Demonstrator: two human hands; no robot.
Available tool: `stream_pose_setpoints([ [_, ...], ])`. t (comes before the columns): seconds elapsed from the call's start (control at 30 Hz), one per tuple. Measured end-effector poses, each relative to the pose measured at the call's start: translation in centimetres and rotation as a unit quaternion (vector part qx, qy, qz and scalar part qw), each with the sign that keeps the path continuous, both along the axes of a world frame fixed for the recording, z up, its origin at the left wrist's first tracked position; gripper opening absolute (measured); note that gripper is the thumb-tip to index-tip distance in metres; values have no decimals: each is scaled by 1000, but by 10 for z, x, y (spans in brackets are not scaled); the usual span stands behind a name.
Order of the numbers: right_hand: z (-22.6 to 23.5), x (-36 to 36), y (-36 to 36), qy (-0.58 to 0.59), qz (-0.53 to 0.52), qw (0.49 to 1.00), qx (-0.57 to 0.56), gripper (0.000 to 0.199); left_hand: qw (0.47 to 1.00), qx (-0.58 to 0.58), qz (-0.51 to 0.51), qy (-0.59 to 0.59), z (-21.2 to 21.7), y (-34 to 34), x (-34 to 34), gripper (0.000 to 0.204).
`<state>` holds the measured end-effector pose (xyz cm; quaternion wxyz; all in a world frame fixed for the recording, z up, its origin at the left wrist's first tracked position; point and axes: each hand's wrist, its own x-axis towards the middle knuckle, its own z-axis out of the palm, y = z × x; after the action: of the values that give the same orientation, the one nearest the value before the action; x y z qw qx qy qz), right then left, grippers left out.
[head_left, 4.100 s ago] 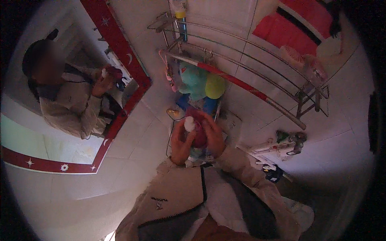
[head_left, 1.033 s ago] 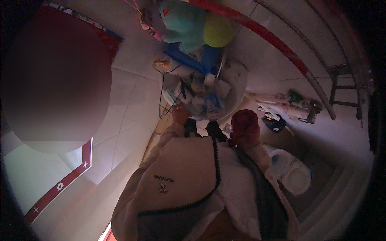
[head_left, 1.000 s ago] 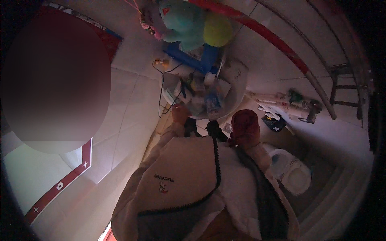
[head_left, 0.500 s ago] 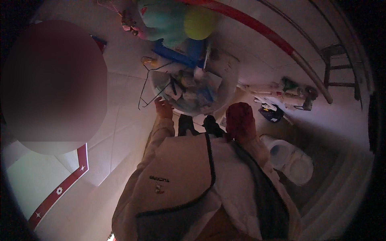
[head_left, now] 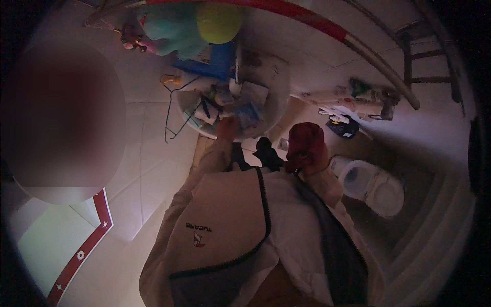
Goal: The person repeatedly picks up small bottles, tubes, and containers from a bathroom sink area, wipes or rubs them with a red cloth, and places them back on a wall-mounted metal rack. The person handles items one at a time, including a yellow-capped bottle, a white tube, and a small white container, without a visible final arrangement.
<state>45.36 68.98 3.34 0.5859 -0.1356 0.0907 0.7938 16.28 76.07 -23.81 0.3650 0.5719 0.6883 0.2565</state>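
Note:
My left hand point(head_left: 226, 129) reaches over the near rim of a white washbasin point(head_left: 280, 117), close to the small things heaped in it. Its fingers are dim and smeared, so their pose does not show. Among the heap are a blue packet point(head_left: 249, 115), a pale flat packet point(head_left: 254, 93) and a dark narrow item point(head_left: 209, 106). A bunched dark red cloth point(head_left: 306, 140) is in my right hand point(head_left: 318, 162), held to the right of the basin. The cloth covers most of those fingers.
A dark wire hanger point(head_left: 169, 115) is at the basin's left. Behind stand a blue tray point(head_left: 217, 61), a teal bag point(head_left: 174, 38) and a yellow-green round thing point(head_left: 219, 23). A toilet point(head_left: 378, 192) and a black bag point(head_left: 342, 128) are at the right.
My left hand has moved right, from the basin's left edge to over its near rim. The right hand still holds the red cloth. The view has shifted slightly.

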Motion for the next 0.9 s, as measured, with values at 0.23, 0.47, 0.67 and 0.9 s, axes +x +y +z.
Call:
stream_pose_setpoints([
  [0.23, 8, 4, -2, -27, 3, 999, -20, 30, 993, -98, -23, 57, 84, 26, 41, 29],
  [0.47, 12, 6, -3, -43, -33, 999, 0, 31, 995, -72, 70, 21, 91, 25, 36, 23],
  [0.67, 5, 5, -10, -248, -33, 967, -55, 34, 954, -12, -144, 263, 85, 13, 21, 23],
  [0.9, 10, 13, -18, -215, -35, 968, -124, 34, 928, 36, -249, 274, 84, 13, 52, 49],
])
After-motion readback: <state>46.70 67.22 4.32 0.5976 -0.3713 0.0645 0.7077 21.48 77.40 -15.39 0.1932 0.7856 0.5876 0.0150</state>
